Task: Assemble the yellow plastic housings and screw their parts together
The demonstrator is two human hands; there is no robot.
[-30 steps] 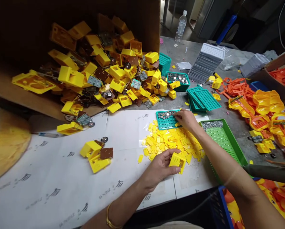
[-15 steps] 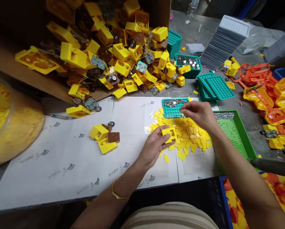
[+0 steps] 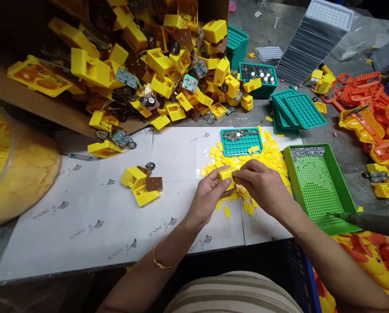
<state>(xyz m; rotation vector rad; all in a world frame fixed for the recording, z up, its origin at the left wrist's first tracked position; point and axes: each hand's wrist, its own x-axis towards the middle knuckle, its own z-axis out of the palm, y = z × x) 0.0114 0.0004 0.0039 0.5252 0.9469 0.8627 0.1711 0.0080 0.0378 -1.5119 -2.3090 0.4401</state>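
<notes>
My left hand (image 3: 204,198) is closed round a small yellow plastic case (image 3: 226,174) with a patch of tiny holes, held over the paper-covered bench. At the case's right side my right hand (image 3: 267,184) has its fingers pinched together. Whatever those fingertips hold is hidden. Small flat yellow plastic pieces (image 3: 274,152) lie heaped under and beyond both hands. Just past them sits a teal dimpled tray (image 3: 241,150) with round button cells along its far rows. To the left lies an opened yellow case (image 3: 147,198) with a brown board and a small black-rimmed speaker.
A carton at the back left spills yellow cases (image 3: 161,61) with wires and boards. Behind are a teal tray of button cells (image 3: 259,93) and stacked pale trays (image 3: 298,43). On the right are a green perforated basket (image 3: 342,187), a soldering iron (image 3: 360,218) and orange parts (image 3: 360,89).
My right hand has come down from beside the teal tray to the case in my left hand, its fingers still pinched. The case has turned slightly. The camera view has shifted.
</notes>
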